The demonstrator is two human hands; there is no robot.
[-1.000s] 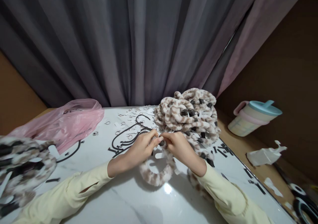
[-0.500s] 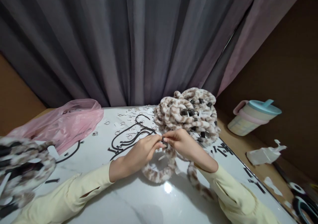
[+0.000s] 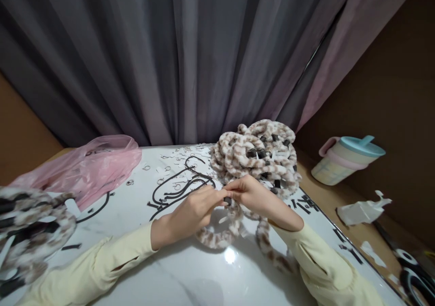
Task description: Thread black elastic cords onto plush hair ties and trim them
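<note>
My left hand [image 3: 190, 211] and my right hand [image 3: 253, 197] meet over the table, thumbs and fingertips pinched together at the dark joined end of a furry white-and-brown plush loop [image 3: 217, 240]. A small black band [image 3: 227, 201] shows just under the fingertips; exactly what each tip grips is partly hidden. The loop hangs below the hands onto the white tabletop. Beneath my right wrist lies another furry strip [image 3: 272, 251]. Just behind the hands rises a heap of similar plush loops [image 3: 238, 150] with black bands and white tags.
Black cords [image 3: 173, 190] and small clear rings [image 3: 176, 187] lie left of the heap. Farther left are a pink plastic bag [image 3: 112, 161] and more plush loops [image 3: 61, 233]. Short black pieces [image 3: 306, 203], a lidded cup [image 3: 343, 163], a white packet [image 3: 360, 212] and scissors [image 3: 413, 283] are on the right.
The fingertips of both hands have drawn closer together over the black band. My left fingers have straightened toward the right hand, and my right wrist has shifted slightly right.
</note>
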